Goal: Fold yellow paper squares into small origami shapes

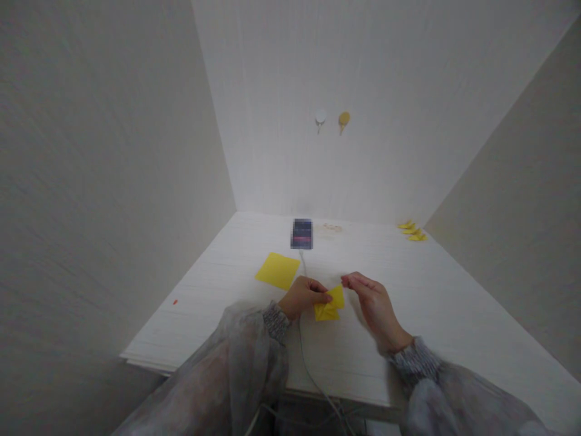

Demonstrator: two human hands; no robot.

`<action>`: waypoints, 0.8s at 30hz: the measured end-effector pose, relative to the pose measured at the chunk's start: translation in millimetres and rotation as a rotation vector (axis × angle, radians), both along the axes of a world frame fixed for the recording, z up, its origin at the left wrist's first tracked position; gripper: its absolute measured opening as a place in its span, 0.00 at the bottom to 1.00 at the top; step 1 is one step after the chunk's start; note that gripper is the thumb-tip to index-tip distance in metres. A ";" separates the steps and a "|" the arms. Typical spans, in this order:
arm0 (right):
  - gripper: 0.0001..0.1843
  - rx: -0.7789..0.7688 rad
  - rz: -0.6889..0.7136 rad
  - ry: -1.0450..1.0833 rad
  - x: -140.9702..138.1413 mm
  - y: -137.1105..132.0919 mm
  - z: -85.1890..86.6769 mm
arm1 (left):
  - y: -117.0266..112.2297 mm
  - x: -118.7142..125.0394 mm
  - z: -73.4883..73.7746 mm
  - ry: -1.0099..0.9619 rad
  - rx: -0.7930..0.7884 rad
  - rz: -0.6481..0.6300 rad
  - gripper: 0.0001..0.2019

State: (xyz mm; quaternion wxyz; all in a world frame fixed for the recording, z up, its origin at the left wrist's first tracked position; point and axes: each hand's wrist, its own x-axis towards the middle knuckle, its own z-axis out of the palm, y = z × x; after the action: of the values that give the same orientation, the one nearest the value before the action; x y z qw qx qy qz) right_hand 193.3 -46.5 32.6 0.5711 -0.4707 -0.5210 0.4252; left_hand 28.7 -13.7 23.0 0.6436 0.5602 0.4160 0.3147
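A small piece of folded yellow paper (330, 304) sits just above the white table (408, 315), between my two hands. My left hand (303, 295) pinches its left side with closed fingers. My right hand (373, 303) is at the paper's upper right corner, fingertips pressed together on its edge. Both wrists show grey knitted cuffs and pale sleeves.
A flat yellow paper square (278, 270) lies to the left of my hands. A phone (302, 234) rests further back, with a white cable (305, 357) running off the near table edge. Several folded yellow pieces (412, 231) lie in the far right corner. Walls close in on three sides, with two hooks (332, 120).
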 end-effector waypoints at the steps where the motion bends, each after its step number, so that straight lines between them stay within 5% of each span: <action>1: 0.11 0.005 -0.008 0.006 1.9 1.1 -0.3 | 0.3 0.1 0.0 0.000 0.002 0.014 0.12; 11: 0.15 -0.113 0.031 -0.186 -16.9 1.0 -2.6 | 4.1 1.1 1.4 0.057 0.213 0.277 0.15; 24: 0.12 0.061 -0.092 -0.817 -17.7 -1.1 -5.7 | 0.5 3.8 0.1 0.335 0.433 0.231 0.11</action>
State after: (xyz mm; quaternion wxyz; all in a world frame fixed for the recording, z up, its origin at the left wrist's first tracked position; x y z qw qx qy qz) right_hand 175.6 -47.6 27.0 0.3493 -0.6065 -0.6956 0.1621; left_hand 32.5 -13.2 23.1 0.3913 0.6777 0.5005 0.3703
